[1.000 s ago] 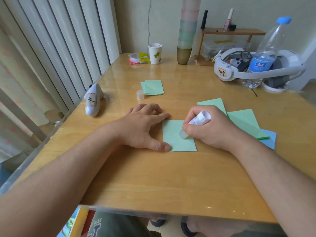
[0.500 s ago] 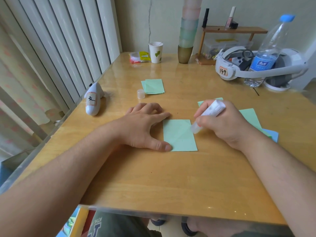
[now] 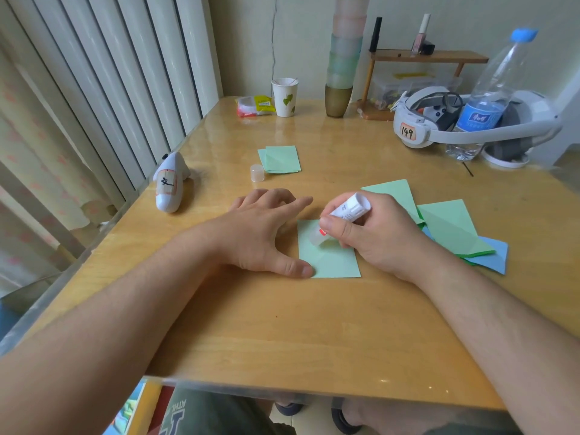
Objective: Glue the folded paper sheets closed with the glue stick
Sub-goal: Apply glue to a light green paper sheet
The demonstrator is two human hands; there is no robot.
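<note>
Wooden table [image 3: 282,334], frame centre: left hand [image 3: 263,233], fingers spread, pins light, floppy green sheet [image 3: 332,262]; right hand [image 3: 373,237] pinches glue stick [image 3: 342,218] mid-barrel.

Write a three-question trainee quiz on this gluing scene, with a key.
1. True or false: the right hand holds the white glue stick with its tip on the light green folded paper sheet.
2. Which hand steadies that sheet? A) left B) right C) neither
3. Fill in: the small translucent plastic cap stands on the wooden table beside a stack of ____ folded sheets.

Key: 1 true. 2 A, the left hand lies flat at the sheet's left edge. 3 green.
</note>
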